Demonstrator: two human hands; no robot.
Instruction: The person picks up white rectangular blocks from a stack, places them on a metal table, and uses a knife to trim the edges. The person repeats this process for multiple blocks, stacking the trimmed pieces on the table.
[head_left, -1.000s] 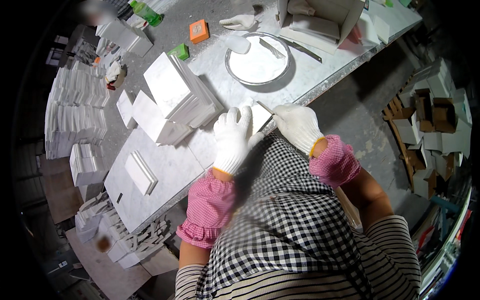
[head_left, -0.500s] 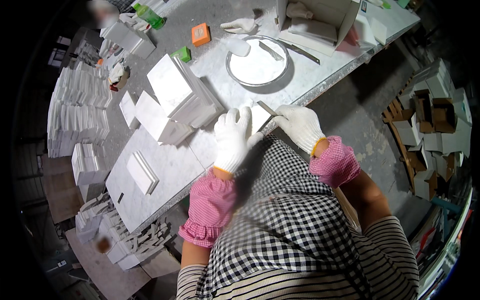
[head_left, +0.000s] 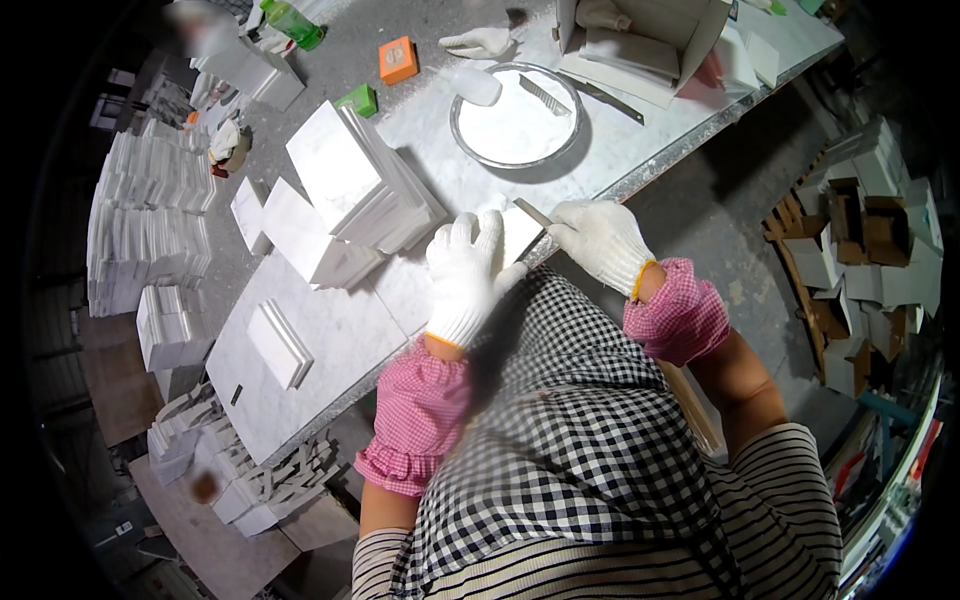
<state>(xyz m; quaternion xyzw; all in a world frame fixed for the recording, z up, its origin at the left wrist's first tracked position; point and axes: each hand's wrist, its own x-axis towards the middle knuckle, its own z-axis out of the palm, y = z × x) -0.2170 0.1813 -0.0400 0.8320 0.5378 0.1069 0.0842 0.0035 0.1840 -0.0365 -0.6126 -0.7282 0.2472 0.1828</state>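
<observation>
My left hand [head_left: 462,283], in a white knit glove, grips a white tile [head_left: 520,236] at the table's near edge, fingers over it and thumb along its near side. My gloved right hand [head_left: 602,246] pinches a flat grey blade [head_left: 531,211], which crosses the tile's right end. Left of my left hand stands a leaning stack of white tiles [head_left: 337,172]. Beyond the tile is a round dish [head_left: 519,165] of white filler, with a translucent scraper [head_left: 477,87] and a toothed blade [head_left: 543,96] on it. My right fingertips are partly hidden.
A dark long blade [head_left: 607,101] lies beside the dish, near an open white box [head_left: 690,45]. An orange box [head_left: 397,61], a green box [head_left: 357,100] and a spare glove [head_left: 478,43] lie farther back. Two thin tiles [head_left: 280,345] rest at left. Cartons [head_left: 868,235] fill a pallet at right.
My right hand has shifted slightly to the right, still pinching the blade over the tile. My left hand stays on the tile. The view has moved a little.
</observation>
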